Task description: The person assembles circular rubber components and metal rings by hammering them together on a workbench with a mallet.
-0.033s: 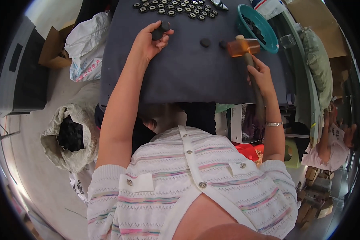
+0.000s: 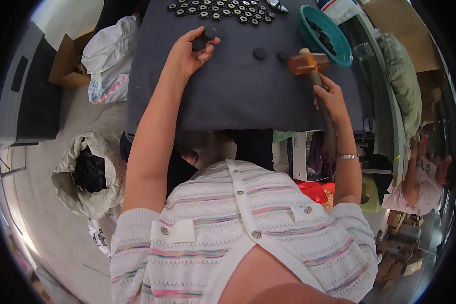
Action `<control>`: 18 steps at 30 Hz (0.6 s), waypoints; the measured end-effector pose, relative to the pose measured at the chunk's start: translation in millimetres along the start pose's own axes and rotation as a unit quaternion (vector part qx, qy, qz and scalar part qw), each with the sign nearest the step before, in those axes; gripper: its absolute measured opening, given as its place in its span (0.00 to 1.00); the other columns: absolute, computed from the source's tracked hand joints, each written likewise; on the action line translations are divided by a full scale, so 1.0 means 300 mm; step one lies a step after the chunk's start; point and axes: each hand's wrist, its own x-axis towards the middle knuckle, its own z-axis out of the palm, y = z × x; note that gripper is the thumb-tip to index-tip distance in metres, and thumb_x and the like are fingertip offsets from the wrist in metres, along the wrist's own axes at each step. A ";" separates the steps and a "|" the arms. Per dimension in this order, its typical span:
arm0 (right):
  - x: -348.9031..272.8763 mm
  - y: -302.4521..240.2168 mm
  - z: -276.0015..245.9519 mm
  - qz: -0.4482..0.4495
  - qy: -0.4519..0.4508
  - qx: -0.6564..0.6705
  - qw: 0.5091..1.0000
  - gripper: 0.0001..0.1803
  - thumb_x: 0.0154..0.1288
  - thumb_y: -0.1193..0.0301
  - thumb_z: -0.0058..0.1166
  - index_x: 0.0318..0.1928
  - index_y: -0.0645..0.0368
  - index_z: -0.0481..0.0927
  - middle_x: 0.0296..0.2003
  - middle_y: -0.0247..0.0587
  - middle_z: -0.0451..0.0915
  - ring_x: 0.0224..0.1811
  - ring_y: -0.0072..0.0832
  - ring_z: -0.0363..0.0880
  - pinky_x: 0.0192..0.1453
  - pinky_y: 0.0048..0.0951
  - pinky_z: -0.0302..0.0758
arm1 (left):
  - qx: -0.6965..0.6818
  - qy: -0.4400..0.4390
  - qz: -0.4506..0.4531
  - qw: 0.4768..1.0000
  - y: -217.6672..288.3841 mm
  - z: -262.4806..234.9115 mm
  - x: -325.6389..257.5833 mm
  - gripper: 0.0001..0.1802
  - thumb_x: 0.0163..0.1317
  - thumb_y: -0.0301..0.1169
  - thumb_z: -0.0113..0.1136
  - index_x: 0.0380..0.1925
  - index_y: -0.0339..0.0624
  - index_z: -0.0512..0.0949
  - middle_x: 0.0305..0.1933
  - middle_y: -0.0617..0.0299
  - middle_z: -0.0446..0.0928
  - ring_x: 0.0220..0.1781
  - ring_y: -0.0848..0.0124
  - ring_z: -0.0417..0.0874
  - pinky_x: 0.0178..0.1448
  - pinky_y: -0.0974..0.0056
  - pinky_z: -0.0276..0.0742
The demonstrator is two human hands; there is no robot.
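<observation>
Head view: left hand [image 2: 190,53] closed round a small black cylinder [image 2: 202,39], raised just above the dark table [image 2: 228,96]; right hand [image 2: 329,96] gripping mallet [image 2: 309,63] by the handle, amber head resting near two loose black discs [image 2: 260,53]; step judged: fetching the next piece; next move calls for seating it flat before striking; cylinder short, matte, partly hidden by fingers; finished rings [image 2: 223,9] ranked along far edge; teal bowl [image 2: 339,43] beside mallet.

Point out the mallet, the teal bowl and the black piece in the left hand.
mallet [image 2: 308,63], head view, on its amber head.
teal bowl [image 2: 342,51], head view, on its near rim.
black piece [image 2: 203,38], head view, on its dark side.
</observation>
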 end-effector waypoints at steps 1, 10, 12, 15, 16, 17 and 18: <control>0.008 0.036 -0.023 0.012 0.003 -0.041 0.999 0.25 0.60 0.71 0.53 0.59 0.58 0.70 0.26 0.32 0.73 0.21 0.20 0.74 0.22 0.20 0.69 | 0.005 0.006 0.003 1.000 -0.004 0.005 0.002 0.14 0.64 0.35 0.48 0.36 0.31 0.71 0.33 0.45 0.76 0.21 0.71 0.70 0.17 0.74 0.57; 0.163 -0.121 0.295 -0.317 0.080 -0.271 0.905 0.19 0.57 0.70 0.59 0.49 0.63 0.76 0.32 0.45 0.75 0.30 0.38 0.74 0.36 0.35 0.70 | -0.002 0.005 0.000 1.000 0.004 -0.009 0.005 0.13 0.64 0.33 0.50 0.37 0.31 0.72 0.33 0.45 0.76 0.21 0.71 0.71 0.17 0.74 0.57; 0.241 -0.074 0.366 -0.333 0.072 -0.291 0.894 0.21 0.56 0.69 0.60 0.50 0.63 0.75 0.33 0.44 0.74 0.30 0.35 0.74 0.36 0.32 0.71 | -0.004 -0.004 -0.005 1.000 -0.001 -0.009 0.012 0.13 0.64 0.34 0.50 0.37 0.31 0.72 0.33 0.45 0.76 0.21 0.71 0.71 0.17 0.74 0.57; 0.294 -0.072 0.395 -0.241 -0.029 -0.333 0.911 0.21 0.54 0.71 0.60 0.50 0.62 0.75 0.43 0.44 0.73 0.40 0.36 0.77 0.43 0.31 0.74 | 0.009 0.016 -0.003 1.000 -0.005 -0.001 0.008 0.17 0.65 0.34 0.48 0.45 0.29 0.70 0.34 0.47 0.76 0.22 0.71 0.70 0.17 0.74 0.58; 0.292 -0.080 0.394 -0.243 -0.033 -0.334 0.910 0.21 0.54 0.71 0.60 0.50 0.62 0.75 0.43 0.44 0.73 0.40 0.36 0.77 0.43 0.31 0.74 | 0.018 0.017 -0.003 1.000 -0.002 0.001 0.004 0.17 0.65 0.34 0.49 0.45 0.29 0.71 0.34 0.47 0.76 0.22 0.71 0.70 0.17 0.74 0.58; 0.282 -0.083 0.391 -0.224 -0.077 -0.219 0.947 0.20 0.54 0.74 0.59 0.50 0.62 0.75 0.41 0.40 0.73 0.38 0.29 0.75 0.42 0.26 0.74 | 0.026 0.017 -0.005 1.000 0.000 0.003 0.000 0.17 0.64 0.34 0.50 0.45 0.29 0.71 0.34 0.47 0.76 0.22 0.72 0.70 0.17 0.74 0.58; 0.266 -0.088 0.389 -0.199 -0.119 -0.101 0.968 0.20 0.55 0.77 0.58 0.50 0.62 0.75 0.40 0.36 0.73 0.37 0.23 0.74 0.42 0.21 0.73 | 0.024 0.018 -0.004 1.000 0.002 0.006 -0.004 0.17 0.64 0.34 0.50 0.45 0.29 0.71 0.34 0.47 0.76 0.22 0.72 0.70 0.17 0.74 0.58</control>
